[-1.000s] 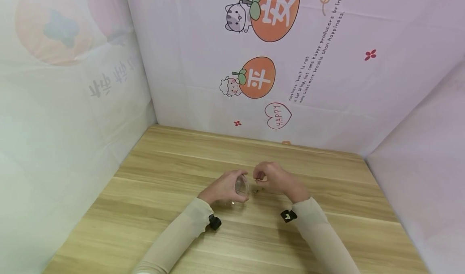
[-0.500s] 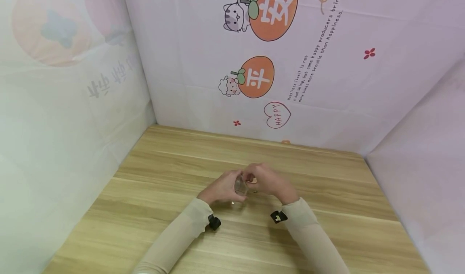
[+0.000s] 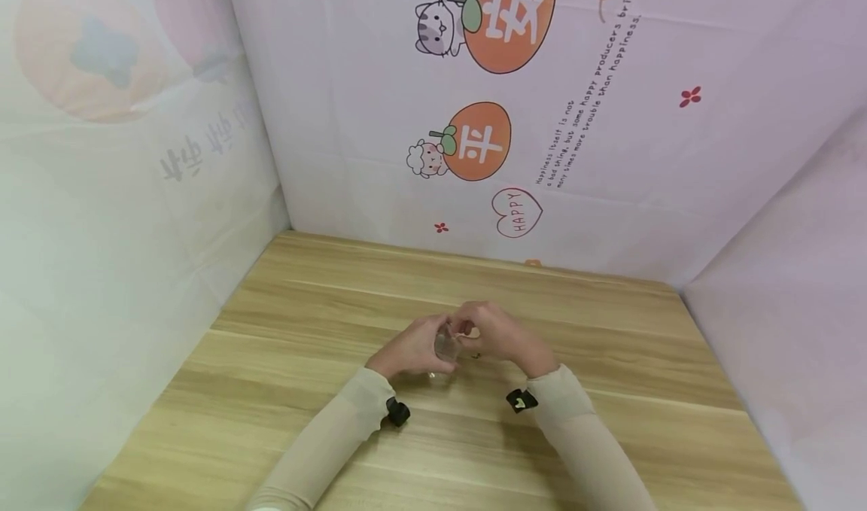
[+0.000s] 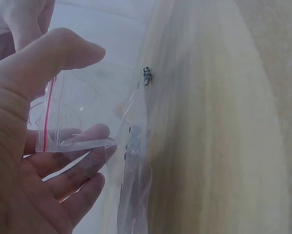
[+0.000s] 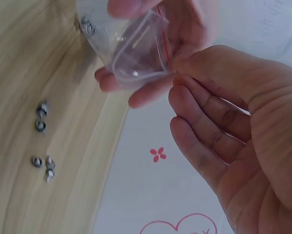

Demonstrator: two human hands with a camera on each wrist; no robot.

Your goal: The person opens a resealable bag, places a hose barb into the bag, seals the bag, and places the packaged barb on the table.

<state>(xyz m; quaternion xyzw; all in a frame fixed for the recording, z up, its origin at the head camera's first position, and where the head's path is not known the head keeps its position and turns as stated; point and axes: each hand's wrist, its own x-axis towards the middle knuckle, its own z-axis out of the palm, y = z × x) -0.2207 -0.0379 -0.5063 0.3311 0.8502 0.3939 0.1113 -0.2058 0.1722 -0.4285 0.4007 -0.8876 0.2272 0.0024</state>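
A small clear zip bag (image 5: pixel 141 51) with a red strip along its mouth is held between both hands. The left hand (image 3: pixel 412 348) grips it with the thumb on one side and the fingers on the other; its mouth gapes in the left wrist view. At the bag's mouth, the right hand (image 3: pixel 503 336) pinches the edge between thumb and index finger. Small metal pieces (image 5: pixel 87 25) show through the plastic near the bag's far end. Several small metal screw-like fasteners (image 5: pixel 42 109) lie on the table beside the bag, one fastener (image 4: pixel 146 76) standing out in the left wrist view.
The wood-grain table (image 3: pixel 325 300) is enclosed by a printed white back sheet (image 3: pixel 366 157) and pale side sheets. Black wrist straps (image 3: pixel 397 412) sit on both sleeves.
The right hand has moved left from above the loose fasteners to the bag's mouth and now pinches its edge. The left hand keeps its grip on the bag, nearly in place.
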